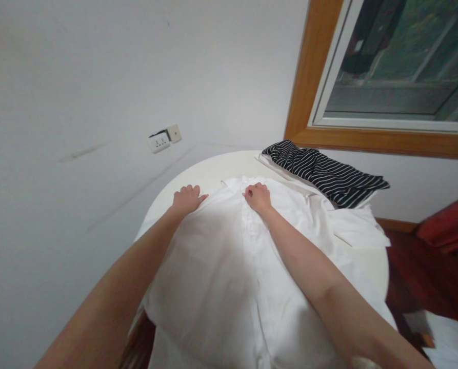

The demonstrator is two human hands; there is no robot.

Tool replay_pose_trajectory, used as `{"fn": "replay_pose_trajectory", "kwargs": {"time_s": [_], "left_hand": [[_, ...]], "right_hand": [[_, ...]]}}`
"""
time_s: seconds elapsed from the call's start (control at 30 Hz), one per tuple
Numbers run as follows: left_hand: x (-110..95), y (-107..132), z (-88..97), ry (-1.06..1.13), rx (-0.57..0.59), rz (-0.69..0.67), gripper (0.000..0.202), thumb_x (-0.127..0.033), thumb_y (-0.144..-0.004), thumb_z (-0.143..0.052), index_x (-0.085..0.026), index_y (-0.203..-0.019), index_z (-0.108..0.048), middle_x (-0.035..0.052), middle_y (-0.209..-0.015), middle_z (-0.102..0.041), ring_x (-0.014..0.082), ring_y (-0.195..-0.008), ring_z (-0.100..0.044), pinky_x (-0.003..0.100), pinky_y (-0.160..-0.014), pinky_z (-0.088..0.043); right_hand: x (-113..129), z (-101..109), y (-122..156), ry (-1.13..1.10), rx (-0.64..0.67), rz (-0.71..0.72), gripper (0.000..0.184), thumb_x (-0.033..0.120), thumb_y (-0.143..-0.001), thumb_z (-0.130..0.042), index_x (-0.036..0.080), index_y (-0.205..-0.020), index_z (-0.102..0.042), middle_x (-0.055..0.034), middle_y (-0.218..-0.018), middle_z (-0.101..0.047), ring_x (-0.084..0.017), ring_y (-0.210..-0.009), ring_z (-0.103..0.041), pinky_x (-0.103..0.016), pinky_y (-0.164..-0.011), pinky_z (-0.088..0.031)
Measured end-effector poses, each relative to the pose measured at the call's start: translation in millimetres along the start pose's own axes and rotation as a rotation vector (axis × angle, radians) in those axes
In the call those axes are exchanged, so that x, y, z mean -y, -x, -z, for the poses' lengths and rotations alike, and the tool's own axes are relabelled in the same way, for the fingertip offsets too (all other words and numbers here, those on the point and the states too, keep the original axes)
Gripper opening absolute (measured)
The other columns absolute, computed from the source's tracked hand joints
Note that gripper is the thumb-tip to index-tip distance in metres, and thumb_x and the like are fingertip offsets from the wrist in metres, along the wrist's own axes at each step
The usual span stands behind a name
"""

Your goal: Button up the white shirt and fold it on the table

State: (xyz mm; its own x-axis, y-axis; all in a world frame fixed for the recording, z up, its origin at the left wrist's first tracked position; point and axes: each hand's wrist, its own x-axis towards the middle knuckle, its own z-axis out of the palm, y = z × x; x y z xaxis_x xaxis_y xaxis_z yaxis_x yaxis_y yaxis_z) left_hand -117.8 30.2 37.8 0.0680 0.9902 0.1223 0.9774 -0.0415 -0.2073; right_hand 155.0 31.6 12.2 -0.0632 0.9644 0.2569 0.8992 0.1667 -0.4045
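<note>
A white shirt (209, 256) lies spread over a round table, its buttoned front strip running down the middle toward me. My left hand (188, 199) is at the shirt's far left edge, fingers curled and thumb along the cloth; it appears to grip that edge. Close to the collar, my right hand (258, 197) is closed in a pinch on the cloth beside the front strip. What lies inside its fingers is too small to make out. The near part of the shirt hangs down toward my body.
The white table (217, 164) stands by a wall with a power socket (159, 142). A black-and-white striped garment (324, 171) lies at the back right over white cloth. A wood-framed window (309, 77) is beyond. White cloth (450, 338) shows low on the right, above a dark red floor.
</note>
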Motion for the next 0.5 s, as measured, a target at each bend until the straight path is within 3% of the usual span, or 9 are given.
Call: {"fn": "replay_pose_trajectory", "kwargs": {"time_s": [0.17, 0.5], "left_hand": [[6.4, -3.6, 0.8, 0.043, 0.092, -0.123, 0.046, -0.047, -0.099, -0.023, -0.021, -0.112, -0.059, 0.0130, -0.113, -0.065, 0.0264, -0.101, -0.063, 0.035, -0.081, -0.046], [31.0, -35.3, 5.4, 0.175, 0.058, -0.063, 0.047, -0.052, -0.095, -0.026, -0.027, -0.105, -0.064, 0.0058, -0.112, -0.071, 0.0236, -0.103, -0.064, 0.028, -0.076, -0.043]], "right_hand": [[-0.3, 0.8, 1.1, 0.019, 0.002, 0.004, 0.021, 0.041, -0.093, -0.055, 0.027, -0.098, -0.070, -0.0073, -0.110, -0.059, -0.024, -0.106, -0.050, -0.034, -0.089, -0.039], [1.0, -0.1, 1.7, 0.035, -0.003, -0.007, 0.026, 0.041, -0.095, -0.052, 0.025, -0.100, -0.071, -0.0088, -0.112, -0.060, -0.025, -0.107, -0.050, -0.035, -0.089, -0.039]]}}
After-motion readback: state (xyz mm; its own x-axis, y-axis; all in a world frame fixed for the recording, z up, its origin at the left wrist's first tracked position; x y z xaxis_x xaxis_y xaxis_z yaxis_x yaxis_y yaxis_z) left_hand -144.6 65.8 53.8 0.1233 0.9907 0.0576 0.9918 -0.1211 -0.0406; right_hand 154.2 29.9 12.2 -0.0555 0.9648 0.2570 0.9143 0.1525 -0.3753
